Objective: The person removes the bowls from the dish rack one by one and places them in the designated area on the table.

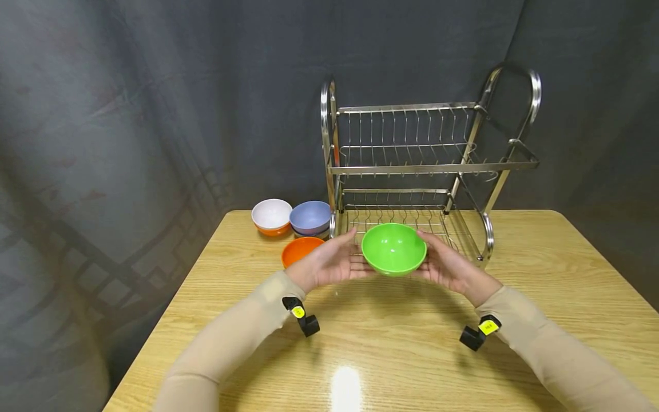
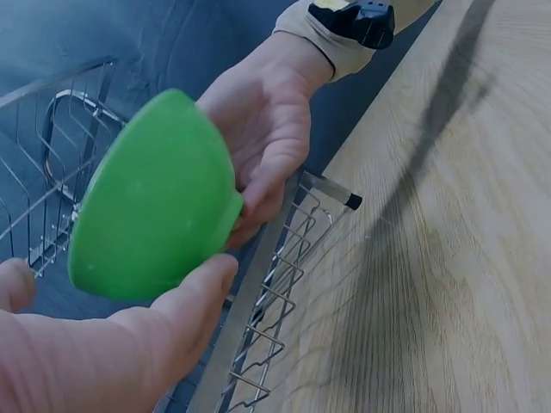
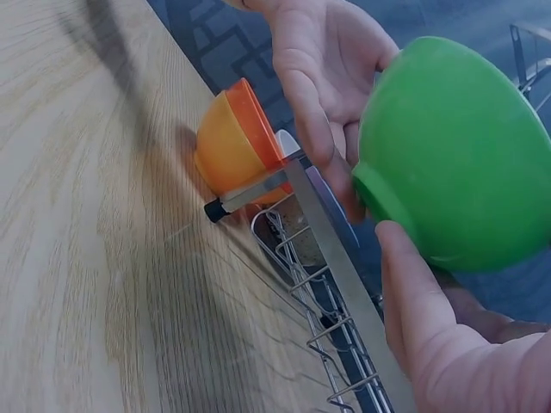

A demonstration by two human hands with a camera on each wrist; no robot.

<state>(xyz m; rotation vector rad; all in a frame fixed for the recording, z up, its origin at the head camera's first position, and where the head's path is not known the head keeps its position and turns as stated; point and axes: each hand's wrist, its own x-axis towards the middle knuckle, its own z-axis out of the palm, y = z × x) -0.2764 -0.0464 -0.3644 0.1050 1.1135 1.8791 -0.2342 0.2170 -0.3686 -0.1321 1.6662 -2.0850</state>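
A green bowl [image 1: 393, 249] is held up in front of the dish rack, its hollow side toward the head camera. My left hand [image 1: 334, 263] supports it from the left, with fairly straight fingers against its underside and the thumb apart from the rim. On the other side my right hand [image 1: 450, 269] holds the bowl, thumb at the rim and fingers below. Both wrist views show fingertips by the bowl's foot; in the right wrist view the right thumb is hidden behind the green bowl [image 3: 456, 155].
A two-tier metal dish rack [image 1: 407, 170] stands at the table's back. To its left sit an orange bowl [image 1: 301, 250], a white-lined bowl [image 1: 272, 214] with orange beneath, and a blue-purple bowl [image 1: 310, 217] stacked on another. The wooden table [image 1: 407, 337] extends toward me.
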